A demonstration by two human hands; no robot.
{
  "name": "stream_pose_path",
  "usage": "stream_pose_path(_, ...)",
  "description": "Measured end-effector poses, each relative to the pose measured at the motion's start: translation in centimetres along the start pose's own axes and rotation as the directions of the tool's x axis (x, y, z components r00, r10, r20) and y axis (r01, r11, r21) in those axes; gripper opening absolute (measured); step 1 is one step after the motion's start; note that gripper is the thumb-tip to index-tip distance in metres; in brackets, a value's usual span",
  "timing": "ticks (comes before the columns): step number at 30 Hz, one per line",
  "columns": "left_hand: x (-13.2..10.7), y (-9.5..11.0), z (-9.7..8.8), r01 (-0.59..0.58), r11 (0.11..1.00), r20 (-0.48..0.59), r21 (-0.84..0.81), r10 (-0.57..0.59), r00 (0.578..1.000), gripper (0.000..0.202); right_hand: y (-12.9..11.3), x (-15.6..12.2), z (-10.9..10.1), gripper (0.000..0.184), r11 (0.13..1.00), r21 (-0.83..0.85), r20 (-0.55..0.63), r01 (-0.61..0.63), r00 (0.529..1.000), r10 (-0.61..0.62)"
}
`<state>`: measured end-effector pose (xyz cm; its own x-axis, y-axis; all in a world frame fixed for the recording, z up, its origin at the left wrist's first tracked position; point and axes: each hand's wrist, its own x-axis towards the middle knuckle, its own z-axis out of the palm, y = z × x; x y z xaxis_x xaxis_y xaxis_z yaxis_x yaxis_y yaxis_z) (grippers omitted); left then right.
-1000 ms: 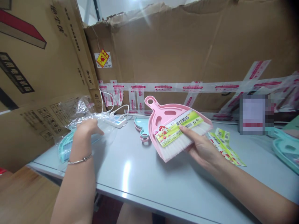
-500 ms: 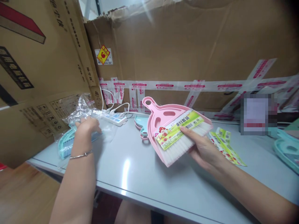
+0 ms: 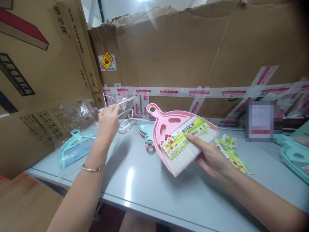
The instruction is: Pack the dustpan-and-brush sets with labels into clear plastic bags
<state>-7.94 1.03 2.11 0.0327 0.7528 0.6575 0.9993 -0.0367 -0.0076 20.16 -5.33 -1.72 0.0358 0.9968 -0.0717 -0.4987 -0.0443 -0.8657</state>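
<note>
My right hand grips a pink dustpan with a white brush lying in it and a green-and-yellow paper label across the brush, held tilted above the grey table. My left hand is raised over the table's left part, fingers pinched on a clear plastic bag that it lifts. A teal dustpan and brush set lies on the table to the left of that hand.
Cardboard walls stand behind and to the left. A white power strip with cables, more crumpled clear bags, a small teal and pink dustpan stack, loose labels and teal dustpans at the right lie around.
My left hand has left the pile of bags by the teal set and risen to the right, lifting one clear bag. The pink dustpan in my right hand has barely moved.
</note>
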Motion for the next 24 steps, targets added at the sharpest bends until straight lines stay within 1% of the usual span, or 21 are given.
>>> stream_pose_path(2, -0.3, 2.7, 0.8, -0.164, 0.986, 0.028, -0.025, 0.164, 0.986, 0.052, 0.0, -0.2, -0.5, 0.058, 1.000, -0.012, -0.006, -0.022, 1.000, 0.022)
stream_pose_path(4, -0.8, 4.8, 1.7, -0.300, 0.952, 0.073, -0.059, 0.304, 0.950, 0.054, 0.1, -0.5, -1.2, 0.058, 0.999, -0.022, -0.032, -0.045, 0.998, 0.044)
stream_pose_path(6, -1.4, 6.3, 2.5, -0.402, 0.910, 0.092, -0.099, 0.411, 0.907, 0.056, 0.2, -0.8, -2.0, 0.057, 0.998, -0.033, -0.075, -0.056, 0.996, 0.053)
stream_pose_path(8, -1.8, 7.0, 3.0, -0.459, 0.879, 0.080, -0.130, 0.471, 0.878, 0.055, 0.4, -0.9, -2.7, 0.055, 0.995, -0.063, -0.102, -0.071, 0.993, 0.065)
stream_pose_path(10, -2.1, 7.2, 3.3, -0.476, 0.868, 0.051, -0.139, 0.486, 0.872, 0.053, 0.6, -0.9, -3.1, 0.051, 0.990, -0.105, -0.093, -0.089, 0.992, 0.080)
stream_pose_path(12, -2.4, 7.3, 3.4, -0.475, 0.870, 0.048, -0.134, 0.484, 0.874, 0.051, 0.7, -0.8, -3.3, 0.047, 0.985, -0.143, -0.059, -0.092, 0.995, 0.085)
stream_pose_path(14, -2.5, 7.5, 3.4, -0.477, 0.868, 0.094, -0.133, 0.491, 0.866, 0.049, 0.7, -0.8, -3.4, 0.043, 0.982, -0.165, -0.037, -0.091, 0.996, 0.086)
stream_pose_path(17, -2.8, 7.8, 3.5, -0.479, 0.866, 0.191, -0.144, 0.499, 0.845, 0.052, 0.5, -0.9, -3.5, 0.042, 0.976, -0.179, -0.045, -0.123, 0.992, 0.117)
stream_pose_path(20, -2.7, 7.8, 3.6, -0.450, 0.885, 0.226, -0.118, 0.465, 0.856, 0.046, -0.1, -0.8, -3.5, 0.047, 0.976, -0.173, -0.082, -0.135, 0.989, 0.123)
stream_pose_path(24, -2.5, 7.4, 3.3, -0.432, 0.897, 0.253, -0.090, 0.440, 0.862, 0.027, -1.4, -0.5, -3.4, 0.055, 0.995, -0.091, -0.183, -0.032, 0.983, 0.015)
